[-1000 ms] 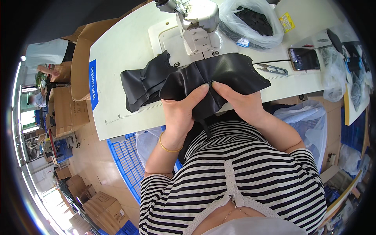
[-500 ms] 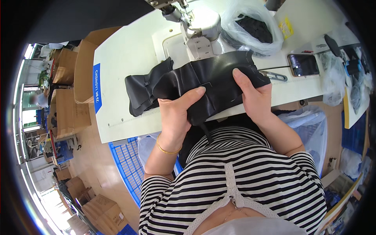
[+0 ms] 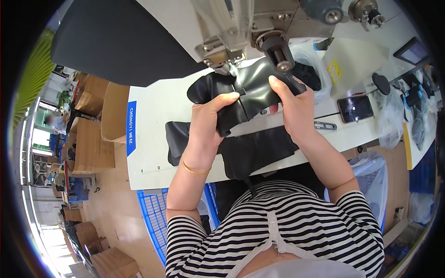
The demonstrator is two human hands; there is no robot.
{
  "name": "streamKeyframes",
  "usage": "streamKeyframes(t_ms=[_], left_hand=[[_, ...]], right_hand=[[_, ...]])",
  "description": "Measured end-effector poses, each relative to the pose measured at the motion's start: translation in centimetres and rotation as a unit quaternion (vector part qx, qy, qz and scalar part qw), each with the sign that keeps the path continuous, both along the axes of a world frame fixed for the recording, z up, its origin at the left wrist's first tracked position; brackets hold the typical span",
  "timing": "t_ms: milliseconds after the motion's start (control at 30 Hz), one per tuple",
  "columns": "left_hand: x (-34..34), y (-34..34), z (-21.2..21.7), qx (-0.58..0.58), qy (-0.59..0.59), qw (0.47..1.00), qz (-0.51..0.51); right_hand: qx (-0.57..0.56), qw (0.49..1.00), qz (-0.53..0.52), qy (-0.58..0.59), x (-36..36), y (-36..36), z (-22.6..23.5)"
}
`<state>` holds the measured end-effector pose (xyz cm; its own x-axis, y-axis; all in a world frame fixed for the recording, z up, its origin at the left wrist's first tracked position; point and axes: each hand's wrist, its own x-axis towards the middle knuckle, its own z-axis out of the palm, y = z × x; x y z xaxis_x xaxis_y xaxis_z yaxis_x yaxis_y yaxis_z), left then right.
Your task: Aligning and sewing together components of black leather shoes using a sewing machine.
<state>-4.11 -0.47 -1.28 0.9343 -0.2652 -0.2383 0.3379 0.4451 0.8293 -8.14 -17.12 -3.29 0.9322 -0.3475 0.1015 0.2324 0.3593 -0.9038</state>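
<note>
A glossy black leather-like piece (image 3: 252,85) is stretched between my hands, just below the sewing machine's head (image 3: 222,58). Its left edge is in my left hand (image 3: 207,118), thumb on top and fingers underneath. With the thumb pressed on its upper face, my right hand (image 3: 295,109) grips the right end. A small strap-like tab lies across a seam near my left thumb. Beneath my hands, more black leather-like pieces (image 3: 259,150) lie along the table's front edge, partly hidden by my left wrist. The machine's needle area is partly covered by the held piece.
A clear plastic bag (image 3: 324,76) with black pieces stands behind my right hand. Right of it lie a phone (image 3: 355,109) and small thread snips (image 3: 325,126) on the white table (image 3: 148,153). Blue baskets (image 3: 153,208) stand below; cardboard boxes (image 3: 95,143) are at the left.
The view has shifted, showing more of the machine's head. My hands have lifted one black piece away toward the machine, while other black pieces now lie separately on the table nearer me.
</note>
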Motion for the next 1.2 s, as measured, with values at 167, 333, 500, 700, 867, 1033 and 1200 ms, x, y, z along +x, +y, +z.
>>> streamKeyframes(t_ms=[167, 333, 500, 700, 867, 1033, 1200], left_hand=[[2.6, -0.1, 0.4, 0.035, 0.003, 0.999, 0.021], [3.1, -0.2, 0.4, 0.052, -0.038, 0.998, 0.024], [3.1, -0.3, 0.9, 0.053, -0.028, 0.998, 0.014], [3.0, -0.5, 1.1, 0.059, -0.023, 0.998, 0.026], [3.1, -0.4, 1.1, 0.065, -0.028, 0.997, 0.029], [2.9, -0.4, 1.1, 0.063, -0.034, 0.997, 0.026], [2.7, -0.5, 1.3, 0.071, -0.045, 0.996, 0.030]], right_hand=[[-0.008, 1.000, 0.019, -0.011, 2.1, -0.6, 0.5], [-0.024, 1.000, -0.010, 0.015, 3.0, -0.5, 0.4], [-0.012, 1.000, -0.014, -0.011, 3.1, -0.2, 0.3], [-0.030, 0.999, -0.018, -0.006, 3.1, -0.3, 0.3], [-0.032, 0.999, -0.016, -0.004, 3.1, -0.2, 0.5], [-0.048, 0.999, -0.018, 0.003, 3.1, -0.2, 0.6], [-0.057, 0.998, -0.018, 0.003, 3.0, -0.3, 0.7]])
